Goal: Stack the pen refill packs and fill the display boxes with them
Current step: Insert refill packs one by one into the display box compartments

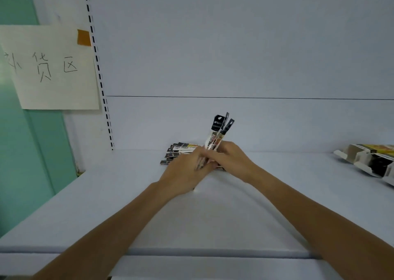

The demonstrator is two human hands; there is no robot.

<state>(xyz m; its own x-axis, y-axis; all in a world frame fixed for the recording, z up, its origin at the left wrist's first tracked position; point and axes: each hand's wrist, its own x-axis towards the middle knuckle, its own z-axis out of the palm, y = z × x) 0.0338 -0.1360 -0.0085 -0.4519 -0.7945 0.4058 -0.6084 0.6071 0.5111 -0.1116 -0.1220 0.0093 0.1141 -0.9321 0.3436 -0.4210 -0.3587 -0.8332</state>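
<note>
The fingers point(198, 154) of both hands are curling round the lower half of a bundle point(219, 130) of refill packs. The left hand point(185, 171) is gripping it from the near left and the right hand point(232, 160) is closing on it from the right, so the two are meeting in the middle and hiding the bundle's foot; whether that foot is resting on the shelf point(213, 215) I cannot tell. The black header ends are sticking up, leaning right and splaying apart rather than lying flush, and that is where I judge trouble could be starting: if the grip is loosening while the packs are uneven, the slick sleeves are likely to be sliding past one another, fanning out or dropping. Just behind the hands a pile point(178, 151) of more packs is lying fanned at the back of the shelf, and a careless knuckle or a falling pack could be scattering it further. The box point(371, 162) is lying on its side with flaps open, well apart at the right edge, so the bundle is facing a long carry, and a crooked stack may be snagging on those flaps going in.
</note>
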